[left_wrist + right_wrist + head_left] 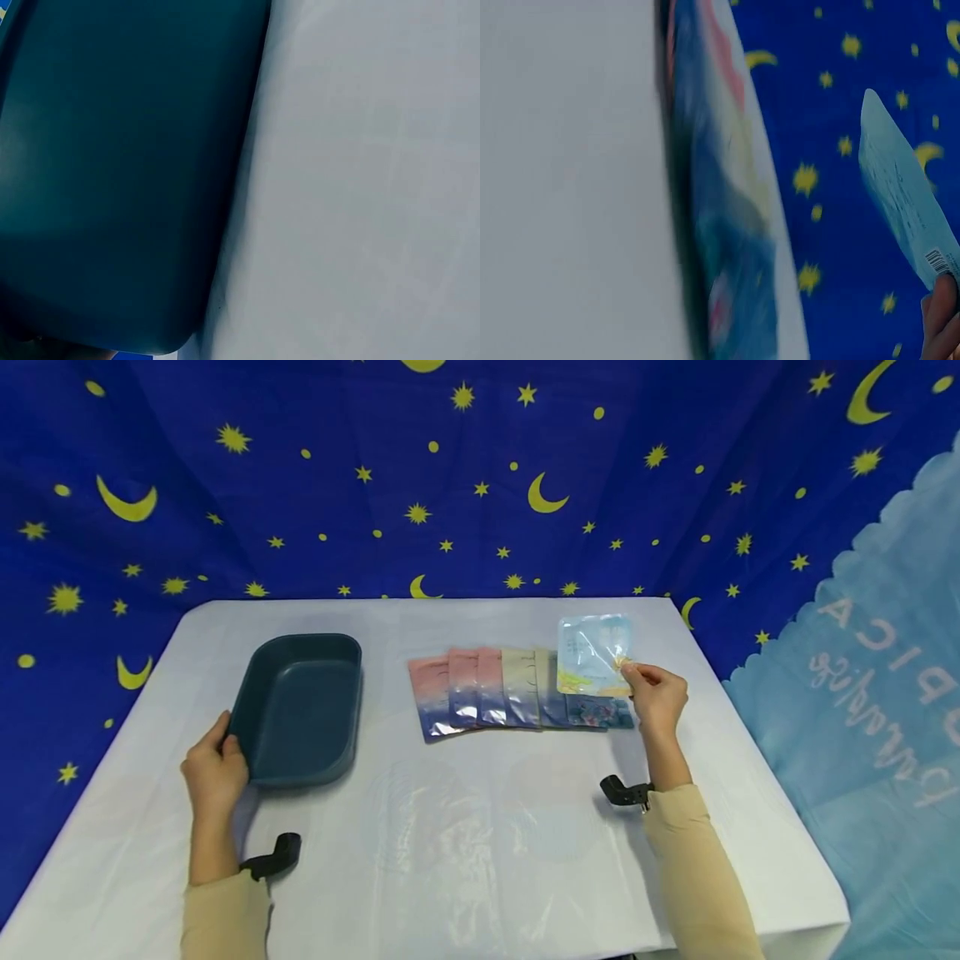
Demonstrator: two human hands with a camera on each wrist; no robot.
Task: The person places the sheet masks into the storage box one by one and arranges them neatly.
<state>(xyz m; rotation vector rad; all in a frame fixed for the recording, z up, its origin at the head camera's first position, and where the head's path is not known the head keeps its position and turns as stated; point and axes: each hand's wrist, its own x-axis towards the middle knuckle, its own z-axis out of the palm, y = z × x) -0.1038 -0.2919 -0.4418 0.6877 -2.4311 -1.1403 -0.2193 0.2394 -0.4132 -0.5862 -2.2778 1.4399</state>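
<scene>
My left hand [216, 768] grips the left rim of a dark teal rectangular basin [303, 718], with the thumb by the rim. In the left wrist view the basin [127, 165] fills the left side, and only a sliver of the hand shows at the bottom. My right hand [657, 693] pinches the lower right corner of a light blue flat packet [592, 647], held above the table. A barcode shows on this packet [904, 184] in the right wrist view. Beneath and left of it lies an overlapping row of several packets [487, 689], pink, cream and blue.
A white cloth covers the table [465, 843]. Behind it hangs a dark blue curtain [480, 468] with yellow moons and stars. To the right is a light blue cloth [885, 727] with lettering. A black camera mount sits at each wrist.
</scene>
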